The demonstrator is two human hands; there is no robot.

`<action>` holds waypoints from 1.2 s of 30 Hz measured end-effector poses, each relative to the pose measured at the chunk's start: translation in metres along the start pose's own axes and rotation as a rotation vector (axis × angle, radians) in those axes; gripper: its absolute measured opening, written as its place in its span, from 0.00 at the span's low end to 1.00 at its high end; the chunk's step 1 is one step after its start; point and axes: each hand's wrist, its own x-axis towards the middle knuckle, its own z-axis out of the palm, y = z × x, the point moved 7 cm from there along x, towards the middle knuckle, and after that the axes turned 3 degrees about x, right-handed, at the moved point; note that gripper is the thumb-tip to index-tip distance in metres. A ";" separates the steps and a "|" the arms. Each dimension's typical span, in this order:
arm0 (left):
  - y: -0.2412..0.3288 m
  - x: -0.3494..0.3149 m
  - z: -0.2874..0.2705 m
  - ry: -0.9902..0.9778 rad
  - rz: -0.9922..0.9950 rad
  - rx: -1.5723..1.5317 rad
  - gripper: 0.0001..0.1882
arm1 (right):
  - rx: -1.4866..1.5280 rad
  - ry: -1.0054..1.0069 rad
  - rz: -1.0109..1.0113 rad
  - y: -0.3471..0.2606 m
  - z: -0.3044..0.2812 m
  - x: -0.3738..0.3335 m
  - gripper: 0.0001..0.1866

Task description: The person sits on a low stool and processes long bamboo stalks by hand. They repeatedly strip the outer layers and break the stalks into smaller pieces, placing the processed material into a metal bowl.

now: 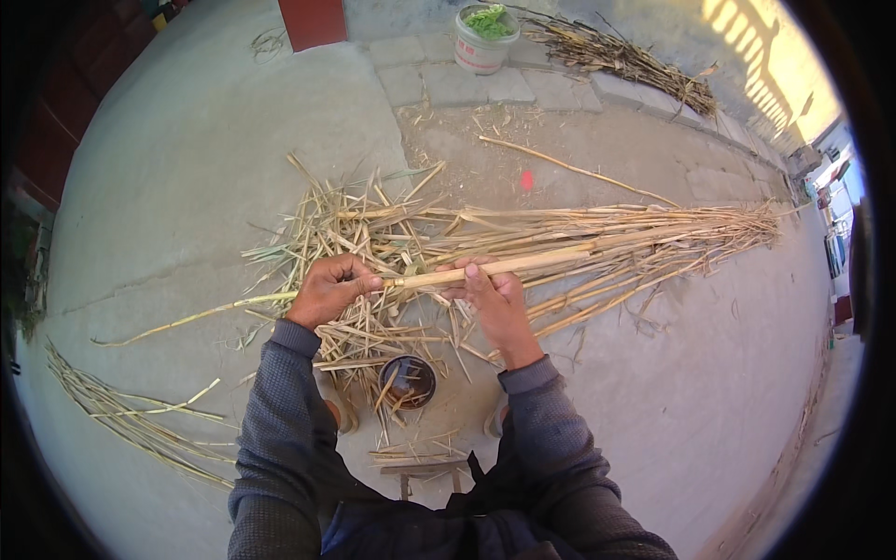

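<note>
A long dry plant stalk (523, 262) lies across in front of me, thick and tan toward the right. My left hand (331, 287) is closed on it, thumb and fingers pinching it near a joint. A thin greenish stem runs out leftward from behind that hand; I cannot tell whether it is the same stalk. Farther right, my right hand (495, 303) grips the stalk between thumb and fingers, partly covering it. Beneath both hands spreads a loose heap of cut stalk pieces and husks (350, 219).
Long dry stalks (672, 233) stretch out to the right. A dark bowl (408, 382) with pieces in it sits between my feet, before a small wooden stool (425, 467). Thin stems (131, 420) lie at left. Beyond are a white bucket (481, 56) with green leaves and a brushwood bundle (621, 56).
</note>
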 end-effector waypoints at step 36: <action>0.014 -0.038 -0.082 0.279 0.114 0.443 0.10 | -0.524 0.222 0.101 0.023 -0.054 0.022 0.19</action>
